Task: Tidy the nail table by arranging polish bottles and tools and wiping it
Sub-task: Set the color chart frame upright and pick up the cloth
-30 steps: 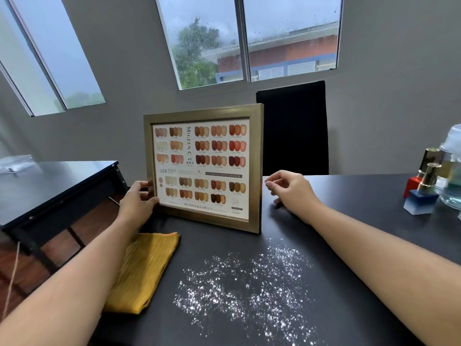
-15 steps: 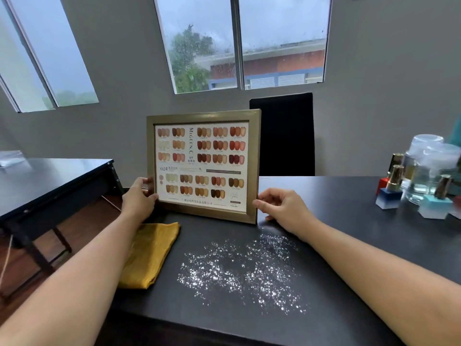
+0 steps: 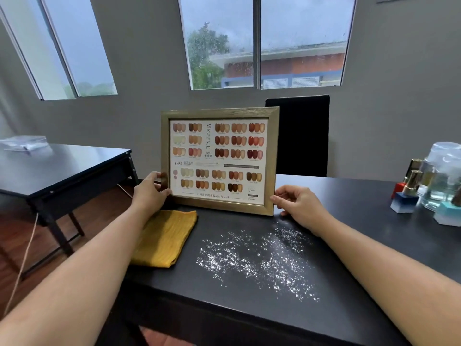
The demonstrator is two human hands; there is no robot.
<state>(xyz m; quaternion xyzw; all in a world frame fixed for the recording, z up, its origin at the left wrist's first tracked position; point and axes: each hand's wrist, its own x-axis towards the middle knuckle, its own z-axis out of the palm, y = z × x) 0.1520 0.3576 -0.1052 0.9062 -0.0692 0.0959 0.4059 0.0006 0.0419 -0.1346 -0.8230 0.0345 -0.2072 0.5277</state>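
Upright frame [image 3: 219, 161] blocks the far left of the desk [image 3: 349, 196], with the left hand [image 3: 149, 193] and right hand [image 3: 299, 206] at its lower corners. Cloth [image 3: 167, 238] lies before it at the left edge; white flakes [image 3: 257, 258] cover the centre. Open surface runs from frame to bottles [image 3: 406, 198] and jar [image 3: 446, 171] crowding the right edge. Chair [image 3: 299, 136] stands behind.

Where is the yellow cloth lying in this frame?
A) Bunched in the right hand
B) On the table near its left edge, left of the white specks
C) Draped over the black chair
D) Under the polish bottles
B: the yellow cloth lies folded on the table, left of the white specks, just in front of the framed colour chart.
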